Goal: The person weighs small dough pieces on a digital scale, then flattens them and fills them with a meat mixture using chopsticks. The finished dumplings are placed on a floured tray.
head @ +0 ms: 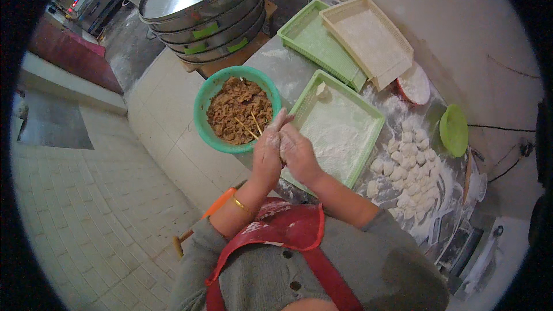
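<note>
My left hand [268,149] and my right hand [298,149], both dusted with flour, are pressed palm to palm at the right rim of a green plastic bowl [201,127]. Whether anything lies between the palms is hidden. Brown minced filling [235,103] fills the bowl, and two chopsticks [247,128] stick out of it. Right of my hands, a light-green plastic tray [375,138] is coated with flour. One small dough piece [322,90] sits near its far corner. Many floured dough pieces [408,160] are heaped on the table at the right.
Stacked metal steamers [207,21] stand beyond the bowl. A second green tray [309,41] and a cream tray [367,36] overlap at the table's far side. Near them are a red-rimmed bowl of flour [415,84] and a tilted green bowl [453,131]. A rolling pin [468,175] lies at the right.
</note>
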A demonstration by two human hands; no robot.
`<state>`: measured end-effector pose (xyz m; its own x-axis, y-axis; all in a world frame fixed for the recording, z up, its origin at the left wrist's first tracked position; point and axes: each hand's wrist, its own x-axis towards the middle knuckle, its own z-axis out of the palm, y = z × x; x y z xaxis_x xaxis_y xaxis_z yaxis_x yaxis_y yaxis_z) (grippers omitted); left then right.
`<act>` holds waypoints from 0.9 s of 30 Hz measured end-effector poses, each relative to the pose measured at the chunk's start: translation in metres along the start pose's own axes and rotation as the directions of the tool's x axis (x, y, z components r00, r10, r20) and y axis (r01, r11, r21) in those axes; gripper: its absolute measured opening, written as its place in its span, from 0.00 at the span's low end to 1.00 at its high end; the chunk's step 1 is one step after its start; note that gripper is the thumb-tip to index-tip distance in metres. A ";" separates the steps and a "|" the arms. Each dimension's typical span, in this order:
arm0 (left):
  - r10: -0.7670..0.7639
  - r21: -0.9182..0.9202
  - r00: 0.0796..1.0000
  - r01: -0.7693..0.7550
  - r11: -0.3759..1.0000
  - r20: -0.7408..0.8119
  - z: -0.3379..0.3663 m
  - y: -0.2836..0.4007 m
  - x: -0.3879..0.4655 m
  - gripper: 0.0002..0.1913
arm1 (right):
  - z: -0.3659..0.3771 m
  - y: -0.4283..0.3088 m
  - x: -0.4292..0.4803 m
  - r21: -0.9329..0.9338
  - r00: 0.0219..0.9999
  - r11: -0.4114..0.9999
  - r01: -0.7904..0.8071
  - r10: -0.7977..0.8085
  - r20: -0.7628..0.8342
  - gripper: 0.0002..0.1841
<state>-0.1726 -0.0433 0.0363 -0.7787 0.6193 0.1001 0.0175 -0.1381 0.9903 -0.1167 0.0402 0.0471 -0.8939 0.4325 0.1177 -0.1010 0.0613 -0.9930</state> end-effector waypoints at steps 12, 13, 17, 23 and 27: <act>-0.341 -0.209 0.937 0.350 0.913 0.076 -0.009 -0.003 0.001 0.23 | -0.141 0.133 0.071 0.133 0.729 0.918 -0.373 0.379 -0.570 0.14; -0.352 -0.224 0.931 0.366 0.904 0.101 -0.010 -0.003 0.000 0.23 | -0.148 0.140 0.080 -0.126 0.742 0.911 -0.393 0.233 -0.629 0.14; -0.377 -0.233 0.925 0.376 0.897 0.043 -0.012 -0.008 0.002 0.19 | -0.160 0.147 0.085 -0.658 0.783 0.461 -0.596 0.150 -0.604 0.14; -0.394 -0.255 0.918 0.390 0.885 0.038 -0.021 -0.011 0.004 0.16 | -0.163 0.145 0.088 -0.673 0.800 0.550 -0.496 -0.012 -0.600 0.12; -0.424 -0.228 0.905 0.420 0.878 0.036 -0.022 -0.014 0.004 0.16 | -0.160 0.149 0.091 -0.739 0.833 0.503 -0.448 -0.065 -0.549 0.11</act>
<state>-0.1894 -0.0559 0.0206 -0.6897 0.6468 -0.3254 -0.4549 -0.0375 0.8898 -0.1430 0.2322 -0.0882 -0.4982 0.8505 0.1687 0.6724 0.5019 -0.5441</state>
